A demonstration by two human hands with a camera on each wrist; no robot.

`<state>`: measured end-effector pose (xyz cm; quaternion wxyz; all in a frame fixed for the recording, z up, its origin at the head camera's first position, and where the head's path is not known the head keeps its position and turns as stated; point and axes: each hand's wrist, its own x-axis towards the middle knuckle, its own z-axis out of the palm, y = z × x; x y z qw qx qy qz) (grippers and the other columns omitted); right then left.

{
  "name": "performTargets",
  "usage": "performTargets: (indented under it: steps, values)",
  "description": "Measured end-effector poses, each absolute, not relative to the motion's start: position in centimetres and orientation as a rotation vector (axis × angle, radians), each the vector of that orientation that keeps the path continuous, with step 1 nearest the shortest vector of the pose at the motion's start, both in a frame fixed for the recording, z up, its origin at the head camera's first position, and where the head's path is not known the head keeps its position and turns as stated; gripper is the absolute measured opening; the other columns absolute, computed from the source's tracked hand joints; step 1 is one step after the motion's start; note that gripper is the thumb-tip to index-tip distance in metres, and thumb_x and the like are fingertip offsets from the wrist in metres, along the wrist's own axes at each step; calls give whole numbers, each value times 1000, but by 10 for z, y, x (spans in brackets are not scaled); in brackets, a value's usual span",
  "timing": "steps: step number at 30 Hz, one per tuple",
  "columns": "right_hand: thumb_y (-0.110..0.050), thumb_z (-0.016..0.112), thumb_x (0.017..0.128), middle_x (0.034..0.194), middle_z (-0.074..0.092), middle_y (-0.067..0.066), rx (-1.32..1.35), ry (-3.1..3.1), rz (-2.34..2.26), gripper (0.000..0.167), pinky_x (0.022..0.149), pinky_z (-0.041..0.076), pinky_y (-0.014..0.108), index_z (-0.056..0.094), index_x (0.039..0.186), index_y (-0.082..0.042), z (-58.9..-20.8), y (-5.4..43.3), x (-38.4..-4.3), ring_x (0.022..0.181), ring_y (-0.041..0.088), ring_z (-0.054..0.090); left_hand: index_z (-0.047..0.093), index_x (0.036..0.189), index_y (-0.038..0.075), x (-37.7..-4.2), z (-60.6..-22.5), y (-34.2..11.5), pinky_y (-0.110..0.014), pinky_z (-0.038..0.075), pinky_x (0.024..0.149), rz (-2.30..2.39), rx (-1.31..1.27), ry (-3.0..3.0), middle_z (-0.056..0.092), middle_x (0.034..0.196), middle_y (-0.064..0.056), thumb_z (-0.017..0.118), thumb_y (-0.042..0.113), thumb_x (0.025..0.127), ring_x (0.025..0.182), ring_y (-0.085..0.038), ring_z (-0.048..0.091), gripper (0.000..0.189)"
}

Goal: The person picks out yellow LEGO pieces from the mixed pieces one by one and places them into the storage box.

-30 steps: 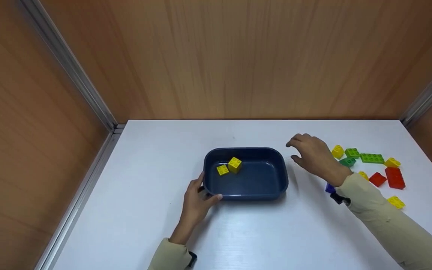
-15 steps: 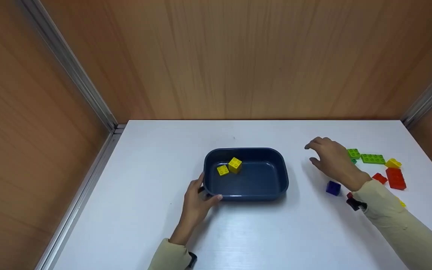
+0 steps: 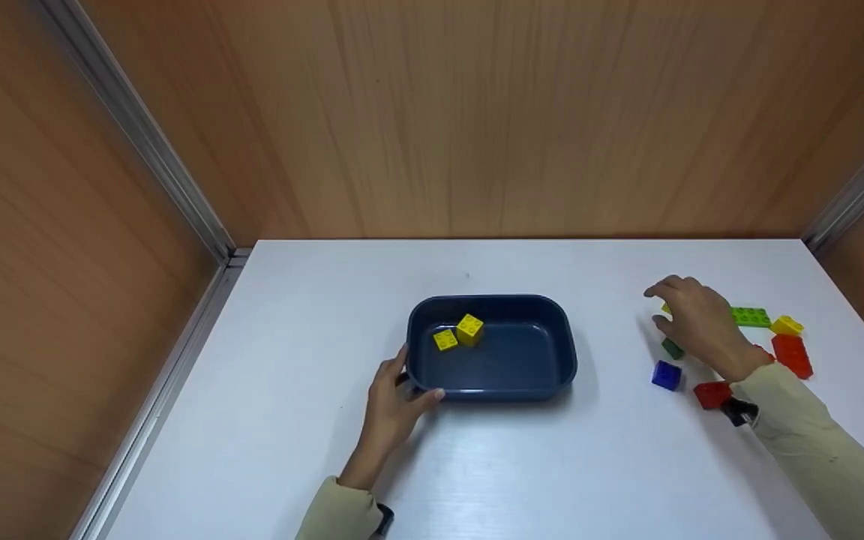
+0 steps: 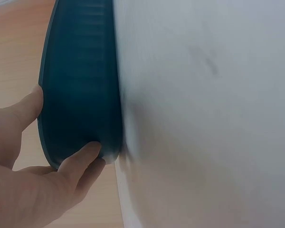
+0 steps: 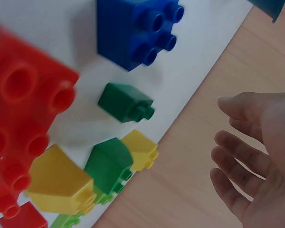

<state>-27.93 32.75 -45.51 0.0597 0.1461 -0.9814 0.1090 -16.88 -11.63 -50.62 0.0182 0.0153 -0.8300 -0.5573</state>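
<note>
A dark blue tray (image 3: 522, 364) stands mid-table with two yellow toy bricks (image 3: 469, 330) inside at its left. My left hand (image 3: 389, 411) holds the tray's near left corner, thumb on the near side and fingers along the left wall. Off to the right, my right hand (image 3: 698, 322) hovers over loose toy bricks, fingers spread and nothing between them. Nearest to it are a small dark green brick (image 3: 673, 348) and a yellow one mostly hidden behind the fingers. A blue brick (image 5: 128, 33) and another green brick (image 5: 109, 164) show in the right wrist view.
A red brick (image 3: 711, 394) lies beside the right wrist. Farther right are a light green brick (image 3: 751, 316), a yellow brick (image 3: 786, 325) and a large red brick (image 3: 792, 355). Wooden panels (image 3: 492, 120) wall the white table (image 3: 312, 322) at the back and sides.
My right hand has moved rightward, away from the tray and over the bricks, uncovering the blue, dark green and red ones. My left hand and the tray have stayed put.
</note>
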Motion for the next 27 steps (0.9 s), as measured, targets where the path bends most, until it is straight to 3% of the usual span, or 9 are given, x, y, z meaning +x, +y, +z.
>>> performTargets:
  steps: [27]
  values:
    - [1,77,92,137,57,33,259,-3032,412,48,102,48,73,62,138,4,-473,362,-290,118,57,57,33,162,-4,-170,-505,-115,-49,51,114,-1702,62,-2594,51,145,-26,85,8,90,138,-45,53,90]
